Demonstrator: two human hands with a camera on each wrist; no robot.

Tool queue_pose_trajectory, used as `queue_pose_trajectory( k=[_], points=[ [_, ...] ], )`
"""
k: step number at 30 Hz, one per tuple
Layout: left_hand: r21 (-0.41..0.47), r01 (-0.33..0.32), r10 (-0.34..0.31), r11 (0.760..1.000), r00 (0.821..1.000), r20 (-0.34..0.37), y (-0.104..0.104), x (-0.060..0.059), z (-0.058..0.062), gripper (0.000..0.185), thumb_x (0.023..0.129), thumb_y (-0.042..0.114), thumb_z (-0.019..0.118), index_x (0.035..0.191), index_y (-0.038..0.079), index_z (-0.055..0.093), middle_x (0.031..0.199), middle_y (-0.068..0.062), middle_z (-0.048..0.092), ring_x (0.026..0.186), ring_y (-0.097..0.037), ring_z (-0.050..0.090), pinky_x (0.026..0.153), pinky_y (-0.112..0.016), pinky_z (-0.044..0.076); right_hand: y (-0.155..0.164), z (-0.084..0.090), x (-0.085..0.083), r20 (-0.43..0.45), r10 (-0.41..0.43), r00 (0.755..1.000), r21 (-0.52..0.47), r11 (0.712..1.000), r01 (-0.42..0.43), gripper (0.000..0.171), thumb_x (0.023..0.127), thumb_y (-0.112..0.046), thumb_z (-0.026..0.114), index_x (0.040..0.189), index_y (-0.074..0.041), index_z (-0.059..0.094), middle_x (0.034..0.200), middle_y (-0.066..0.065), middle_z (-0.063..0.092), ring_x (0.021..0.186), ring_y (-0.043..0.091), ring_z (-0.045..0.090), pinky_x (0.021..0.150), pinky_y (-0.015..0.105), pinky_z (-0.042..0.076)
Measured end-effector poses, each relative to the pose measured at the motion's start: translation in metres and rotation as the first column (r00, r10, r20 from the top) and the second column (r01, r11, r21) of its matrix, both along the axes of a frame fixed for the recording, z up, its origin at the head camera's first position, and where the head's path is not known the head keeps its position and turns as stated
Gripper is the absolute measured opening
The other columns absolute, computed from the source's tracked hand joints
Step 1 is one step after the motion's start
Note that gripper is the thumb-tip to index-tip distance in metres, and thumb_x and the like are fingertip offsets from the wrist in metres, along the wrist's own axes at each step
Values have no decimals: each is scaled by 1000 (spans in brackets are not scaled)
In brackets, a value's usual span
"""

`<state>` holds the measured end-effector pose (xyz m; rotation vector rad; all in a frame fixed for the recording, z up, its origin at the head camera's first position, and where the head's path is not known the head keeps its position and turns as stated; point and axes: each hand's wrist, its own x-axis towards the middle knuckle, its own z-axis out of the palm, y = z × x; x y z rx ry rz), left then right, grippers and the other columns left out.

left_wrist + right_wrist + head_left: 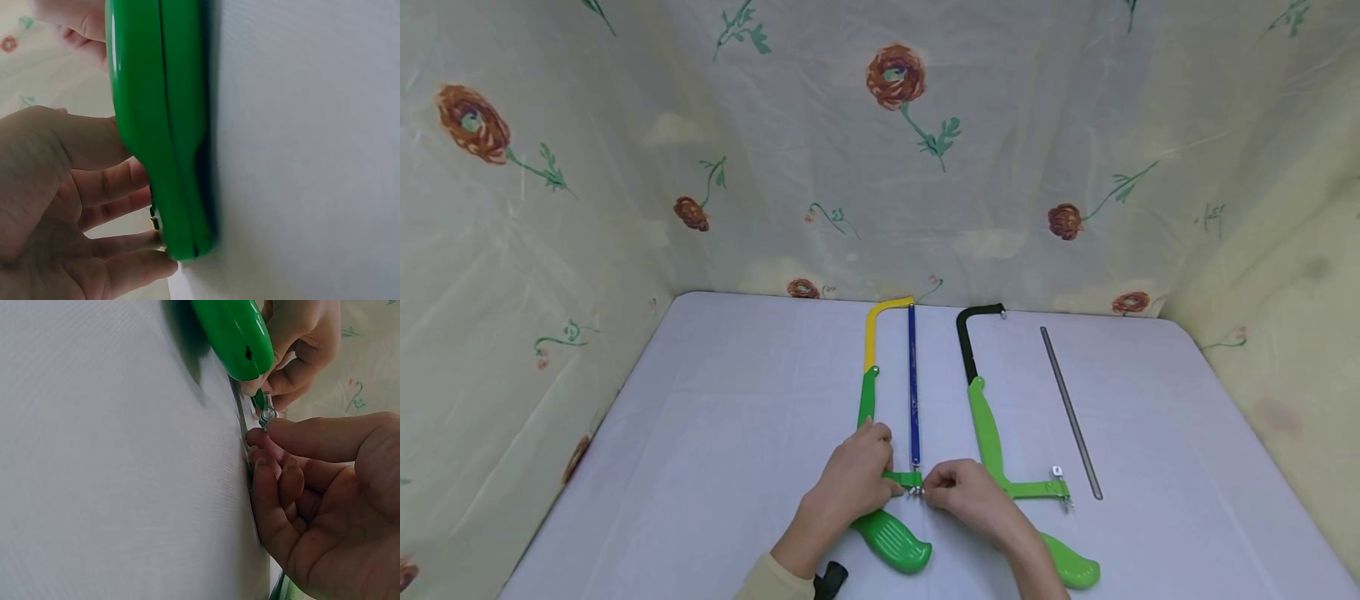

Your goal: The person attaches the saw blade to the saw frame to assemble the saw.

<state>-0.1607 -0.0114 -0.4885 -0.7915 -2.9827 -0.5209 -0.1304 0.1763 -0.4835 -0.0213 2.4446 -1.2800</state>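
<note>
Green-handled hacksaw [880, 433] lies mid-table; my left hand [850, 483] grips its frame, my right hand [970, 496] pinches the wing nut [267, 415], which could slip and drop the blue blade [913, 392]

My left hand [850, 487] steadies a hacksaw [880, 433] with a handle [159, 125] of glossy, smooth green plastic that catches the light; its upper frame looks like yellow-painted metal, its blade [913, 392] blue and slick. My right hand [970, 496] pinches a small shiny metal wing nut [267, 415]. The second hacksaw [1000, 442] has the same glossy green plastic and a black frame. A loose blade [1070, 412] is dull grey metal. The counter [737, 433] looks matt, faintly woven; the backdrop [880, 150] is thin, creased floral cloth.
</note>
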Motion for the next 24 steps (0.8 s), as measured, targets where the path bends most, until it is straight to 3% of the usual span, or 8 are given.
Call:
queue_pose_trajectory(
  k=[12,24],
  points=[
    [36,-37,34,999,996,77,0,0,3,28,74,31,87,65,16,66,115,1,64,131,-25,55,117,-37,40,-6,-2,0,-50,-20,999,24,999,21,5,81,-7,74,80,-5,70,67,2,59,65,15,52,58,24,43],
    [23,-33,31,999,997,72,-1,-1,0,27,74,32,87,69,16,66,119,-1,64,135,-28,53,115,-39,43,-9,-1,1,-31,-1,1000,40,999,3,9,80,-12,76,74,-6,72,63,-2,62,64,14,53,59,24,43]
  ],
)
